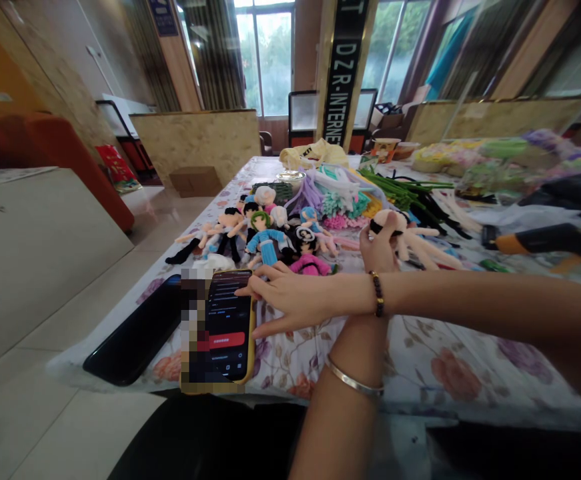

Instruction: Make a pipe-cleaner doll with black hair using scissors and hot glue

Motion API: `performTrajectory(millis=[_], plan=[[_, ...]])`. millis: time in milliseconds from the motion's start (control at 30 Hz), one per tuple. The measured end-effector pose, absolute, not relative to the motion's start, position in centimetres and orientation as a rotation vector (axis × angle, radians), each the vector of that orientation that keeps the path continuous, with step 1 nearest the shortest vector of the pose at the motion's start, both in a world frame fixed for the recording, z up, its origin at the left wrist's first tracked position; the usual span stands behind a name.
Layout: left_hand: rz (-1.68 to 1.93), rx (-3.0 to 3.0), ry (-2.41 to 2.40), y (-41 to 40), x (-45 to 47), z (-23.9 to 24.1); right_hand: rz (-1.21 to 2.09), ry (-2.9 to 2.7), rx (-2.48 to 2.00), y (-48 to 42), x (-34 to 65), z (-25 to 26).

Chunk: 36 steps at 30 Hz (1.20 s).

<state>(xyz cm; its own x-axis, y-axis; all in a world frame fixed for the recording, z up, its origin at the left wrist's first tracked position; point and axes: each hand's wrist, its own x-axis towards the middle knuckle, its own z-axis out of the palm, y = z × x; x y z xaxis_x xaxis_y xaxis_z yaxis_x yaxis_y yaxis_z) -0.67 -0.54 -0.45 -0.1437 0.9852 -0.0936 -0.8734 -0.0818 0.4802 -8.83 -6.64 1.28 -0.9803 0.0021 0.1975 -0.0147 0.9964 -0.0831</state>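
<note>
My right hand [290,300] reaches across from the right, fingers stretched out, fingertips on the lit screen of a phone in a yellow case [230,327] at the table's near edge. It wears a dark bead bracelet at the wrist. My left hand [380,248], with a silver bangle on the forearm, comes up under the right arm and is closed on a pale, long-limbed yarn doll [413,237]. The doll has a black band at the head and is held just above the floral tablecloth [420,360].
A black device [135,333] lies left of the phone. Several finished small dolls [265,240] lie in a cluster behind it. Green stems [405,190] and heaps of coloured yarn [335,193] fill the table's middle. An orange-and-black glue gun [545,240] is at the right.
</note>
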Motion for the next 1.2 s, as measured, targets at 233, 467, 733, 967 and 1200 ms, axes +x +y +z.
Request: performTrajectory(millis=[233, 467, 733, 967, 1200], plan=[[1.659, 0.241, 0.453, -0.5, -0.6, -0.4, 0.128, -2.962, -0.007, -6.8, -8.9, 1.3], [1.649, 0.232, 0.429, -0.3, -0.6, -0.6, 0.158, -2.92, 0.029, -7.1, -7.8, 1.5], [1.631, 0.288, 0.394, 0.1, -0.5, -1.2, 0.203, -2.959, 0.133, -8.0, -6.6, 1.6], [1.619, 0.33, 0.381, 0.2, -0.5, -1.6, 0.132, -2.965, 0.119, -8.2, -6.8, 1.6], [1.618, 0.297, 0.421, 0.2, -0.8, -1.3, 0.079, -2.935, -0.064, -8.9, -5.3, 3.2]])
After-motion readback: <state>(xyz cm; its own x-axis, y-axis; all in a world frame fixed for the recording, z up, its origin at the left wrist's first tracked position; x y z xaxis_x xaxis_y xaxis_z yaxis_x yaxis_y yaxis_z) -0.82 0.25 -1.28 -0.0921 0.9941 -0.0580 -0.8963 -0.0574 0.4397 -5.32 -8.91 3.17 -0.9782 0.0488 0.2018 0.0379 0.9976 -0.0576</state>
